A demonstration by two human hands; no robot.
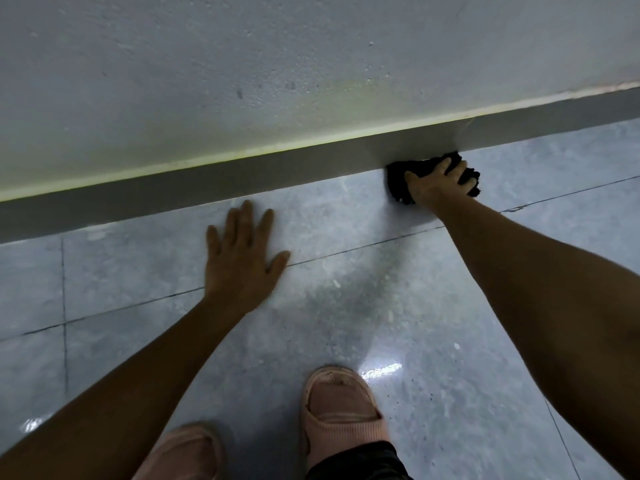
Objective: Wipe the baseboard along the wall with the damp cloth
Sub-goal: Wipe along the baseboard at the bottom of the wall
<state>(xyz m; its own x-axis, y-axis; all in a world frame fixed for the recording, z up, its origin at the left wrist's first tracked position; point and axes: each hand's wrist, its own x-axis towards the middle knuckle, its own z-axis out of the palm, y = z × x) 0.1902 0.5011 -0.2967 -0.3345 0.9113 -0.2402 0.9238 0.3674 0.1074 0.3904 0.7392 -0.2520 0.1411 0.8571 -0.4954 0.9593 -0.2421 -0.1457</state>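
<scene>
A grey baseboard (pixel 214 178) runs along the foot of the pale wall, sloping up to the right across the view. My right hand (pixel 437 186) presses a black cloth (pixel 398 181) against the baseboard where it meets the floor, right of centre. Bunched up, the cloth shows around my fingers. My left hand (pixel 242 258) lies flat on the floor tiles, fingers spread, a short way in front of the baseboard, and holds nothing.
The floor (pixel 381 306) is glossy grey tile with dark grout lines and a bright light reflection near my feet. Two pink slippers (pixel 341 410) show at the bottom edge. The wall (pixel 242 64) above the baseboard is rough and whitish.
</scene>
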